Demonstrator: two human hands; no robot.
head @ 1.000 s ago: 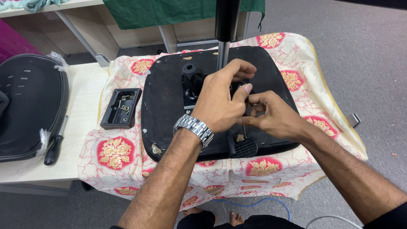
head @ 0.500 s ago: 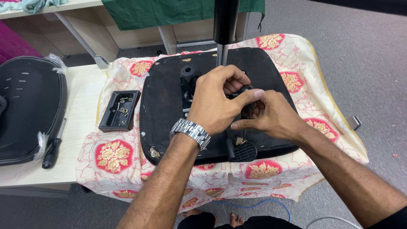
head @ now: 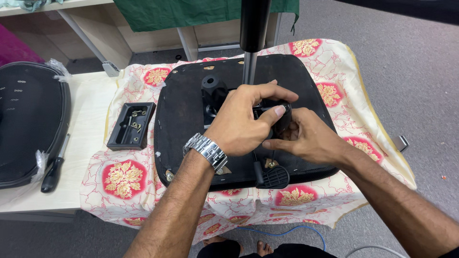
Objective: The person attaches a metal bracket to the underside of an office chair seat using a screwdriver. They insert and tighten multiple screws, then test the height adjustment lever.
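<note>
An upturned black chair seat (head: 186, 119) lies flat on a floral cloth (head: 124, 179) spread over the pale tabletop (head: 88, 129); everything else is placed from this seat. At its middle sits the black metal mechanism (head: 214, 93), and a gas-lift column (head: 251, 43) rises from the seat's far half towards the camera, hiding part of the seat's far edge.

Both hands meet over the seat's centre, just right of the mechanism. The left hand (head: 244, 122), with a metal wristwatch (head: 206, 150) on its wrist, arches over a small black part (head: 282, 111), its grip pinched on that part's near end. The right hand (head: 306, 136) comes in from the seat's right side, fingers curled beneath the same part; whether its grip is actually clamped on it I cannot tell, since the left hand covers the spot.

At the seat's near edge a ribbed black lever paddle (head: 275, 177) sticks out. Just left of the seat a small black tray (head: 131, 125) holds screws. Farther left lie a black-handled screwdriver (head: 55, 167) and a black chair backrest (head: 28, 119) in plastic wrap. Beyond the seat's far edge hangs a green cloth (head: 191, 12).
</note>
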